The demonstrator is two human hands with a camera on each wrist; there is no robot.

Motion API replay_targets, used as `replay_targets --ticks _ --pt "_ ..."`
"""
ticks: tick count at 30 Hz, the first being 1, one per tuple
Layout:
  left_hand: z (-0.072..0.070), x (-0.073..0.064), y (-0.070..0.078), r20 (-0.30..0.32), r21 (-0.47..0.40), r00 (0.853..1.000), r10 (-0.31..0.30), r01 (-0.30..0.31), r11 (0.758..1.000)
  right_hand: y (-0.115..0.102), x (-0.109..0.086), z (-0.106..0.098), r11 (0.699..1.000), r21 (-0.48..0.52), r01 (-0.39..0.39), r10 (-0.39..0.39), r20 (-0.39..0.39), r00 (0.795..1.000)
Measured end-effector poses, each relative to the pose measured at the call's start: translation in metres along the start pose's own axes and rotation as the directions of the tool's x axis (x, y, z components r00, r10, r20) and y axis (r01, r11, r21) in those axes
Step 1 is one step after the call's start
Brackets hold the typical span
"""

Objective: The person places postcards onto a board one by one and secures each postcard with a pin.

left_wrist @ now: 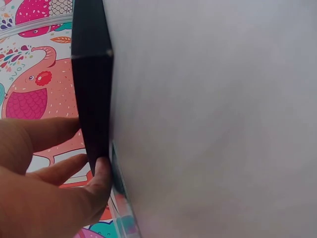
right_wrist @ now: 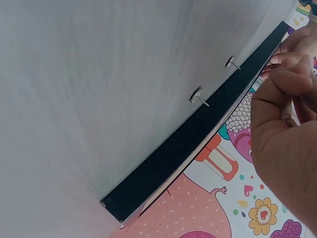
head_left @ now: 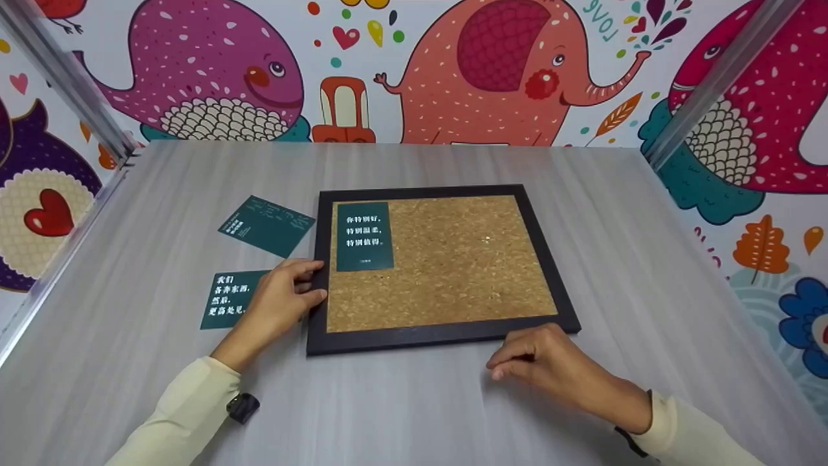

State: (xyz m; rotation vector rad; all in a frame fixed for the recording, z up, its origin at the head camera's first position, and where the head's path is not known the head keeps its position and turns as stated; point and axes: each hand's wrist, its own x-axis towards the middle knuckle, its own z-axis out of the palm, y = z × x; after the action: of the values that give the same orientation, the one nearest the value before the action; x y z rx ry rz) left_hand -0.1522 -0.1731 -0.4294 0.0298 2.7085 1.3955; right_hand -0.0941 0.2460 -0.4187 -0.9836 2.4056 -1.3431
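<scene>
My left hand (head_left: 278,298) grips the left rail of a dark-framed cork board (head_left: 446,285), its fingers and thumb at the rail's edge. In the left wrist view the thumb (left_wrist: 101,171) lies on the table side of that rail. A green card (head_left: 365,255) with white writing lies in the cork's upper left corner. My right hand (head_left: 556,366) hovers by the front rail, fingers curled, thumb and forefinger together, no object visible between them. Two thumbtacks (right_wrist: 196,94) show on the table near the front rail in the right wrist view; the head view hides them.
Left of the board lie two more green cards, one turned aslant (head_left: 272,223), the other (head_left: 226,301) partly under my left hand. The pale tabletop (head_left: 401,414) meets walls with painted animals at its back and sides. Metal posts (head_left: 718,84) stand at the corners.
</scene>
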Motion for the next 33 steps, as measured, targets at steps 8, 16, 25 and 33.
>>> replay_targets --ticks 8,16,25,33 --pt "0.001 0.003 0.005 -0.095 0.010 0.995 0.016 -0.015 1.000 -0.001 -0.001 -0.001 0.996 -0.061 -0.072 0.071 -0.011 0.997" --pt "0.001 0.010 0.012 -0.098 0.091 0.994 0.054 -0.045 0.995 0.001 -0.003 -0.001 0.994 -0.036 -0.107 0.106 -0.017 0.994" --pt "0.009 0.019 0.018 -0.065 0.183 0.986 0.151 -0.137 0.974 0.003 -0.004 0.002 0.994 -0.030 -0.107 0.106 -0.014 0.994" --pt "0.019 0.028 0.018 -0.065 0.247 0.983 0.174 -0.153 0.957 0.005 -0.006 0.004 0.994 -0.027 -0.104 0.103 -0.013 0.995"
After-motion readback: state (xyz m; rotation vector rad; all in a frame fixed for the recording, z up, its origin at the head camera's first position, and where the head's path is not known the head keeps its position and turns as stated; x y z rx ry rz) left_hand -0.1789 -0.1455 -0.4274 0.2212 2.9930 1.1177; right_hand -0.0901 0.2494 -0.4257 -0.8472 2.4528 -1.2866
